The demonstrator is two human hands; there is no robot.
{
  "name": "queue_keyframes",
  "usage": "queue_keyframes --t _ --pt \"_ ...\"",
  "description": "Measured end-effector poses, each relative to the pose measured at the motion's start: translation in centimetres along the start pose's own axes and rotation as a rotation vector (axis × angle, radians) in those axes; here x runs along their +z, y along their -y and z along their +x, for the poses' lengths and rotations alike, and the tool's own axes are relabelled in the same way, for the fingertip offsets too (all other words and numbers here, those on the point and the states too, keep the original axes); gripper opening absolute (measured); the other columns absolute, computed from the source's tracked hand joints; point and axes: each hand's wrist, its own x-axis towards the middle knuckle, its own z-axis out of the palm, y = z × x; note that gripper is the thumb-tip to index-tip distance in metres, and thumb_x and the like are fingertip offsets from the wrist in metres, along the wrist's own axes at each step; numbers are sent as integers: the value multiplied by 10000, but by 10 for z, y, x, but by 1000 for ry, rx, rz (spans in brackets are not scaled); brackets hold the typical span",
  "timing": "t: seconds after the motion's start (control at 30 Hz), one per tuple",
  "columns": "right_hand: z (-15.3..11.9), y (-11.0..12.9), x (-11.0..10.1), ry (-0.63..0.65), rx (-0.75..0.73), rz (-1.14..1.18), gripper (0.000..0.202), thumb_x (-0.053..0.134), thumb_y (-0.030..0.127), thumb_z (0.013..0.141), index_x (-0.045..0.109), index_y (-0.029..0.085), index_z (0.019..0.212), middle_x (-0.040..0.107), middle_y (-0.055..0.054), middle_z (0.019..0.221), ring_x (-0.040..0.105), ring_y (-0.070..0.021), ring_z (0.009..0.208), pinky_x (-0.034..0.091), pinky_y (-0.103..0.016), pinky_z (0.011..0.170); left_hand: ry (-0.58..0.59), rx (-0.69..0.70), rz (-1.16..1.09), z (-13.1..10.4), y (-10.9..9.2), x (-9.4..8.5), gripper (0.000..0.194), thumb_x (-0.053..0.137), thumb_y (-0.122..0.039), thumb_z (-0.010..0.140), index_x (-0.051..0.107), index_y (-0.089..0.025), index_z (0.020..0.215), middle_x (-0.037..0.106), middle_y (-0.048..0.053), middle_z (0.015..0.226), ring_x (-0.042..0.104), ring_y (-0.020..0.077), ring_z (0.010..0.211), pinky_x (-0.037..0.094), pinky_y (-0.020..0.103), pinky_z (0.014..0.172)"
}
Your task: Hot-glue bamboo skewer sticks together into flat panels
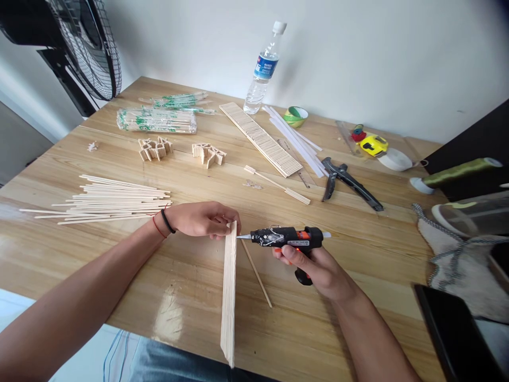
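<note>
My left hand is closed on the far end of a long flat panel of wooden sticks, which stands on its edge and reaches toward the table's front. In my right hand is a black and orange hot glue gun, its metal nozzle pointing left at the panel's far end, close to my left fingers. Whether the nozzle touches the wood I cannot tell. A single thin stick lies on the table just right of the panel. Left of my left wrist is a spread pile of loose sticks.
Farther back on the wooden table are small stick assemblies, a slatted stick panel, white glue sticks, a water bottle and black cutters. A phone lies at right; a fan stands at left.
</note>
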Motion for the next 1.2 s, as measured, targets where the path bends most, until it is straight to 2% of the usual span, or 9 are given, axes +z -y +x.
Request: queue_keyframes --t 0.17,0.47,0.73,1.03,1.2 --pt "0 -3 -1 0 4 7 490 703 698 900 652 225 787 560 -23 672 489 -184 631 426 -308 517 0 -5 6 0 -1 1 185 617 -306 931 679 -143 995 603 3 758 555 148 681 484 252 643" --pt "0 -8 -2 -19 9 13 484 712 694 897 656 224 800 570 -27 697 507 -194 658 438 -316 540 5 11 1 0 -3 1 142 621 -271 921 669 -140 947 574 -11 723 537 141 662 464 246 630" --pt "1 -11 -3 -19 0 20 478 696 694 907 666 225 820 567 -30 707 506 -199 668 441 -324 560 9 8 22 0 -4 2 155 622 -256 927 696 -132 984 591 -3 730 550 141 667 468 239 627" --pt "4 -1 -1 95 -84 33 470 587 667 990 619 234 809 557 -31 788 519 -229 780 421 -382 746 5 19 10 0 -2 2 141 626 -253 925 694 -135 966 614 3 744 560 139 669 482 236 629" --pt "5 3 0 113 -96 38 441 575 641 1008 622 238 835 555 -30 807 515 -235 793 402 -390 766 4 11 12 0 -3 2 139 633 -252 916 692 -131 952 595 -4 722 548 138 660 471 237 622"
